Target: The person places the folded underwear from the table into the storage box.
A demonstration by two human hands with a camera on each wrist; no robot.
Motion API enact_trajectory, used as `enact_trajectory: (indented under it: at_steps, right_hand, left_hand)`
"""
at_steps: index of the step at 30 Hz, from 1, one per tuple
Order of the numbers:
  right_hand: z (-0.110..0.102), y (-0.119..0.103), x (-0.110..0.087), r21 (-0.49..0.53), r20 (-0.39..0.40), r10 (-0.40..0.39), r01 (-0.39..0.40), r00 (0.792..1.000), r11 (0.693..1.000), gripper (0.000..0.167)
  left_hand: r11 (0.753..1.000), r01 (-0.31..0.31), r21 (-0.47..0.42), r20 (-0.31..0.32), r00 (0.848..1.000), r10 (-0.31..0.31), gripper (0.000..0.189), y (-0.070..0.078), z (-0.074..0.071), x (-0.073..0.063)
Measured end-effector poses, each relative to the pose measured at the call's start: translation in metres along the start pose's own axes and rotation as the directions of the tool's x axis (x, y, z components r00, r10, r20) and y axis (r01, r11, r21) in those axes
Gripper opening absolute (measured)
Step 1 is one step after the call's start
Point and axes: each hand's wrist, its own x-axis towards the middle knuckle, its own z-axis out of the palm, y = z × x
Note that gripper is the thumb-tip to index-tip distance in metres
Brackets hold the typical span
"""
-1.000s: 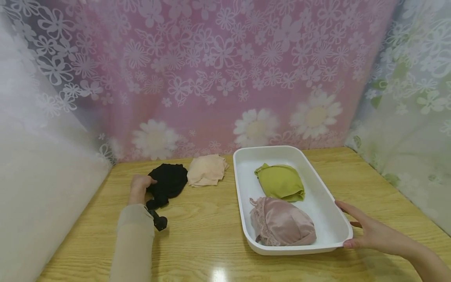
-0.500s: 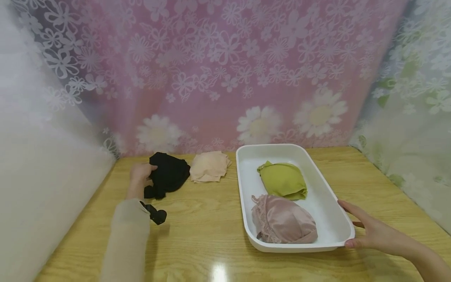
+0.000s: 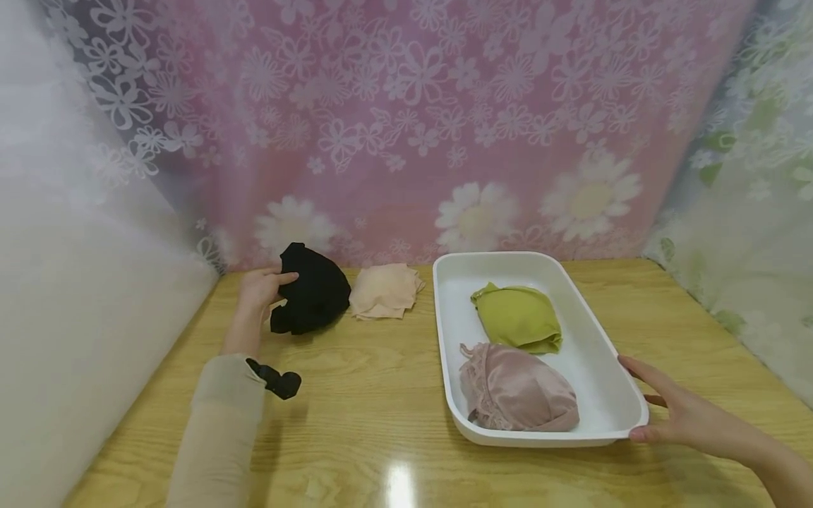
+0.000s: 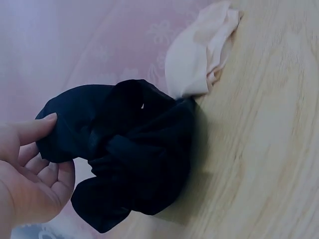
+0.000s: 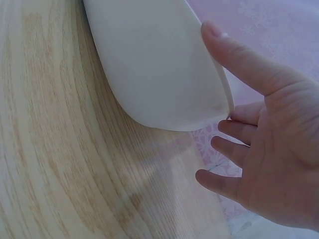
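Observation:
At the back left, my left hand (image 3: 260,288) pinches the edge of a black folded bra (image 3: 312,293) between thumb and fingers. The left wrist view shows the thumb on top of the black bra (image 4: 144,149), whose raised side tilts up while the lower part stays close over the table. Just right of it lies a beige folded garment (image 3: 384,291). My right hand (image 3: 682,416) touches the near right corner of a white tray (image 3: 606,413), fingers spread and loosely straight against the rim. In the tray are a yellow-green folded bra (image 3: 517,317) and a mauve satin bra (image 3: 524,391) with lace trim.
The wooden table (image 3: 356,409) carries everything. A pink flowered curtain (image 3: 381,141) hangs along its back edge, with pale sheets at the left (image 3: 95,282) and right (image 3: 756,247). A black camera mount (image 3: 279,381) sticks out from the left wrist.
My left hand has raised and tilted the black bra, moving it slightly back. The right hand stays at the tray's corner. The whole head view has shifted a little.

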Motion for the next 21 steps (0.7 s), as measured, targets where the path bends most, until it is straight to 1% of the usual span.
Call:
enact_trajectory:
  at_steps: [5, 11, 16, 19, 21]
  right_hand:
    - [0.001, 0.000, 0.000, 0.006, -0.004, -0.001, 0.001, 1.000, 1.000, 0.093]
    - [0.003, -0.001, 0.001, -0.010, -0.010, -0.004, 0.003, 1.000, 1.000, 0.093]
    - [0.002, 0.000, 0.001, -0.002, -0.014, 0.001, -0.001, 1.000, 1.000, 0.094]
    - [0.002, 0.000, 0.001, 0.002, -0.014, -0.003, 0.003, 1.000, 1.000, 0.093]
    - [0.002, 0.000, 0.001, 0.008, -0.010, -0.007, 0.007, 1.000, 1.000, 0.093]
  left_hand:
    - [0.997, -0.009, -0.077, 0.034, 0.999, 0.012, 0.058, 0.010, 0.008, -0.004]
    - [0.993, -0.014, -0.114, 0.047, 0.999, 0.019, 0.055, 0.024, 0.018, -0.011]
    - [0.982, -0.024, -0.187, 0.106, 0.993, 0.044, 0.057, 0.039, 0.029, -0.020]
    - [0.978, -0.029, -0.207, 0.134, 0.989, 0.058, 0.056, 0.046, 0.036, -0.025]
    - [0.977, -0.034, -0.212, 0.142, 0.988, 0.065, 0.055, 0.052, 0.042, -0.026]
